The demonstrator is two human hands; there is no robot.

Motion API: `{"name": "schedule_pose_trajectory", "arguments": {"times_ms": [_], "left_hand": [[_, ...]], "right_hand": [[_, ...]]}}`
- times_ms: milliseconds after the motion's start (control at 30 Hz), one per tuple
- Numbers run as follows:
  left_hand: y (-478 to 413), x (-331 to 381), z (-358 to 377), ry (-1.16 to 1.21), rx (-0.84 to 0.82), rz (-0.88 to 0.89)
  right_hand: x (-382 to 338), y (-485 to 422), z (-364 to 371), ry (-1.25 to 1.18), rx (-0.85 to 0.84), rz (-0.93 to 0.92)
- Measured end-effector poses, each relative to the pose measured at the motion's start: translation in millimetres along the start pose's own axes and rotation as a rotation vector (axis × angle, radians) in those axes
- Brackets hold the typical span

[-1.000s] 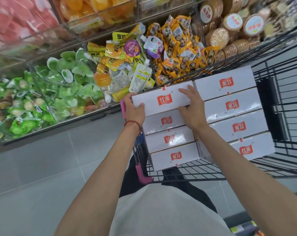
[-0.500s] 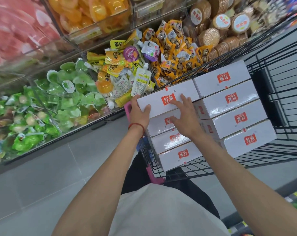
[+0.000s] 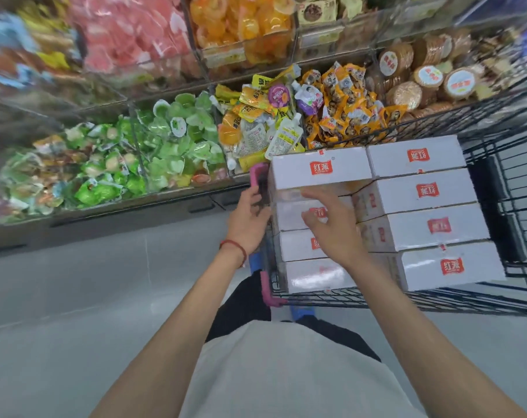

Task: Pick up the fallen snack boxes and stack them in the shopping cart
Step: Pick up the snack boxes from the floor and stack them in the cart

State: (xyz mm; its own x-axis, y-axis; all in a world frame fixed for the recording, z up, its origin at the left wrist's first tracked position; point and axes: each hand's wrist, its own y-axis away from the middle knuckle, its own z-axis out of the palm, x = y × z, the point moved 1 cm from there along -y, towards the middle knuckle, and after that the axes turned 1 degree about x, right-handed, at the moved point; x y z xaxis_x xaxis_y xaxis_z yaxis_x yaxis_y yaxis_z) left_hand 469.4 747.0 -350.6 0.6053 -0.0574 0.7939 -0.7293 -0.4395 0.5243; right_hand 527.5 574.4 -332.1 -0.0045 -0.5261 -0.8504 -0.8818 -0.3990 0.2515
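Snack boxes [image 3: 419, 191], head view: eight counted, in two rows of four in the shopping cart [image 3: 467, 301]. Stacking looks nearly or fully done.

Right hand [image 3: 331, 233] is over the near row, fingers loose, holding nothing. Left hand [image 3: 248, 220] is beside the pink handle [image 3: 257, 176], fingers relaxed; blur hides whether they touch.

The visible floor shows no boxes, but areas outside the frame are unknown.

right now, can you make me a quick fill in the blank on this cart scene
The shopping cart holds two columns of ____ snack boxes each.
Each box's logo is ____.
The cart's handle is ____.
The right hand holds ____.
Missing: four; red; pink; nothing.
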Motion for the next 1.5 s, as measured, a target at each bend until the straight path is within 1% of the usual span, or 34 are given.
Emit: {"name": "schedule_pose_trajectory", "arguments": {"times_ms": [67, 200, 267, 500, 600, 767, 867, 1067, 1167, 1333, 1500], "left_hand": [[31.5, -9.9, -3.9, 0.051, 0.057, 0.005], [95.6, -35.5, -16.3, 0.123, 0.204, 0.014], [127.3, -52.1, -24.4, 0.161, 0.265, 0.01], [230.0, -115.1, -67.5, 0.224, 0.465, 0.017], [264.7, -146.3, -92.3, 0.239, 0.552, -0.015], [319.5, -204.5, -140.3, 0.374, 0.704, -0.074], [353.9, -243.5, -175.3, 0.427, 0.768, -0.122], [423.1, -321.0, -253.3, 0.459, 0.876, -0.166], [453.6, -353.7, -288.4, 0.481, 0.963, -0.196], [489.3, -398.4, -329.1, 0.576, 1.074, -0.249], [509.9, -438.6, -378.5, 0.657, 1.213, -0.318]], "right_hand": [[1.5, 15.5, 1.4, -0.004, -0.036, -0.055], [-2.7, 49.8, 8.9, -0.125, -0.125, 0.025], [-6.8, 68.6, 17.1, -0.12, -0.175, 0.005], [-38.2, 137.2, 80.4, 0.057, -0.433, -0.219], [-56.7, 169.0, 121.5, 0.091, -0.552, -0.295], [-88.7, 225.1, 204.5, 0.125, -0.713, -0.361], [-110.6, 261.7, 258.5, 0.105, -0.815, -0.341], [-147.6, 335.1, 369.9, 0.087, -0.933, -0.322], [-164.8, 365.6, 414.6, 0.112, -0.991, -0.331], [-191.7, 402.7, 482.9, 0.138, -1.091, -0.332], [-214.9, 425.0, 564.5, 0.211, -1.248, -0.348]]}}
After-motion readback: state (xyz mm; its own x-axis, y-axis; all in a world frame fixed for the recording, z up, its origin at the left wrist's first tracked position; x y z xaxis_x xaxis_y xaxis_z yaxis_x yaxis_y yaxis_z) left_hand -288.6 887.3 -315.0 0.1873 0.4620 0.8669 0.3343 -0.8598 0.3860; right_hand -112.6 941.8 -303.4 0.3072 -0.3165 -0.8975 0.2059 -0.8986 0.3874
